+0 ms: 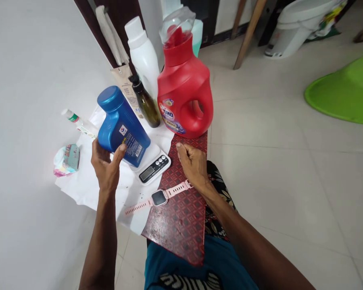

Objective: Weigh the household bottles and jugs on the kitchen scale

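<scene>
My left hand [107, 165] is wrapped round the lower part of a blue bottle [116, 125], thumb on its labelled face and fingers behind. The bottle leans a little and its base meets the white digital kitchen scale [155, 167]; I cannot tell how much of its weight rests there. My right hand [193, 161] is curled into a loose fist by the table's right edge, with nothing showing in it. Close below it lies a pink smartwatch [159, 197], its strap spread out flat. A red detergent jug [184, 84] stands just beyond the right hand.
White paper covers part of the red patterned table [175, 229]. Behind the scale stand a dark pump bottle [147, 102], a white bottle [143, 56] and a beige tube [124, 82]. A clear bottle [80, 123] and tissue pack [67, 159] lie left. A green stool [345, 92] stands right.
</scene>
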Demonstrator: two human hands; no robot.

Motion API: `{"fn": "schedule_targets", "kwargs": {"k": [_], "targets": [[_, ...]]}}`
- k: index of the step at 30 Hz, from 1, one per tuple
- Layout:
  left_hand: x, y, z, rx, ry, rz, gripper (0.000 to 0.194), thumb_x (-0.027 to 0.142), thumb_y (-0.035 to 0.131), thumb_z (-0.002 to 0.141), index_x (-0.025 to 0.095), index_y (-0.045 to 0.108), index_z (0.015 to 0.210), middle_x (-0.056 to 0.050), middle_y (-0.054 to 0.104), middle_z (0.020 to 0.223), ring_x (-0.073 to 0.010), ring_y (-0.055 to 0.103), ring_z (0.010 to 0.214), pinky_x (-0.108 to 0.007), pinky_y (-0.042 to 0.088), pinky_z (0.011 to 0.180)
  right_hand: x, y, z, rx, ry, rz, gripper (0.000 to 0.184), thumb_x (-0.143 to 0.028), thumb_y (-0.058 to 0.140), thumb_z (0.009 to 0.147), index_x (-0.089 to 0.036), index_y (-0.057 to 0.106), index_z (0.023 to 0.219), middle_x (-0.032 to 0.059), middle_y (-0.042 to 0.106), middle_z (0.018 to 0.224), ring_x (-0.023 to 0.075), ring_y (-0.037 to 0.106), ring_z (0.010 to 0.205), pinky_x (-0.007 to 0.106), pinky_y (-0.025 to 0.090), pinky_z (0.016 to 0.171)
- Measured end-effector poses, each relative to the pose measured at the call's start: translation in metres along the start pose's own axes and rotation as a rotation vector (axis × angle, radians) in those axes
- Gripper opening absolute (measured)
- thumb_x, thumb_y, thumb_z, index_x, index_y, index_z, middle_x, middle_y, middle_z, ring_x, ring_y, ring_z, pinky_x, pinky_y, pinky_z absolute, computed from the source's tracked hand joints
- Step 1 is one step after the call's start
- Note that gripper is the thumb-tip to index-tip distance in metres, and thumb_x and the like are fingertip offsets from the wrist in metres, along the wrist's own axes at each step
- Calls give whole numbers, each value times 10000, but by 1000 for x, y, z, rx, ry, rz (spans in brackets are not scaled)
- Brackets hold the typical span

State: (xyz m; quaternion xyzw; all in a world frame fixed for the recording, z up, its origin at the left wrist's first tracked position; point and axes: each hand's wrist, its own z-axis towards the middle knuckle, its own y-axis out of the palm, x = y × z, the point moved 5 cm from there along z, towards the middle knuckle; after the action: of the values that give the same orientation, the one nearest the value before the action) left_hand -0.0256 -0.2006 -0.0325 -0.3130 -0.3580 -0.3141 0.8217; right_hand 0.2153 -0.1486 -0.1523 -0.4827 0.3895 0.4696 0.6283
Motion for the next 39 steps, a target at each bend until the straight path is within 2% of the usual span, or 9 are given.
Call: {"fn": "schedule_targets", "kwargs": {"k": [6,11,15,19,23,26,30,34,39], "targets": [[0,7,-5,-67,-69,45,657,513,931,741,239,629,1256,-79,711,1173,-256,724,1086,-407,633,932,-1,-1,1,7,-5,10,517,-529,425,1067,-248,450,634,-17,494,557,140,442,552,324,288,595],[-7,7,-4,79,-127,42,505,489,912,749,202,700,1106,-37,742,990,-201,710,877,-369,626,823,-1,-1,1,0,1,27,516,-541,423,1057,-248,455,634,-24,480,550,137,424,537,325,273,588],[-12,-1,4,195,-133,-5,424,450,912,717,200,729,1007,-11,726,905,-178,674,812,-336,600,771,-3,-2,1,-1,13,13,523,-541,414,1062,-251,413,626,-35,438,543,133,394,540,322,262,586],[-20,-15,27,316,-93,-21,421,428,914,687,193,715,974,-11,716,901,-184,664,816,-344,592,775,-4,-2,2,-10,-2,14,521,-534,417,1062,-253,401,623,-36,435,541,131,384,537,324,258,584],[-47,-16,74,372,-27,-48,424,425,884,682,192,683,974,-8,702,920,-183,649,832,-348,584,797,-3,-1,3,-17,8,6,519,-534,432,1060,-250,432,626,-36,446,542,132,396,536,324,259,579],[-75,1,115,392,-46,-13,400,408,855,659,194,622,903,22,649,834,-162,605,772,-328,561,770,-1,0,4,-8,19,4,543,-555,436,1061,-251,405,613,-48,412,529,124,364,527,321,250,570],[-103,39,154,397,-141,85,317,334,801,711,213,557,872,24,626,811,-177,612,782,-328,548,774,0,0,4,-3,40,-1,557,-569,430,1071,-249,394,615,-55,396,535,120,359,528,316,257,569],[-120,75,172,387,-191,185,307,326,797,776,224,528,882,7,629,844,-213,648,856,-362,550,836,1,-1,3,-5,54,-12,558,-567,428,1077,-248,396,620,-58,384,541,118,363,529,314,265,569],[-142,98,182,336,-213,199,368,361,809,840,233,476,932,15,627,909,-219,665,987,-424,519,992,3,0,3,-15,80,-10,562,-578,424,1079,-247,396,627,-56,400,542,115,363,522,308,273,564]]}}
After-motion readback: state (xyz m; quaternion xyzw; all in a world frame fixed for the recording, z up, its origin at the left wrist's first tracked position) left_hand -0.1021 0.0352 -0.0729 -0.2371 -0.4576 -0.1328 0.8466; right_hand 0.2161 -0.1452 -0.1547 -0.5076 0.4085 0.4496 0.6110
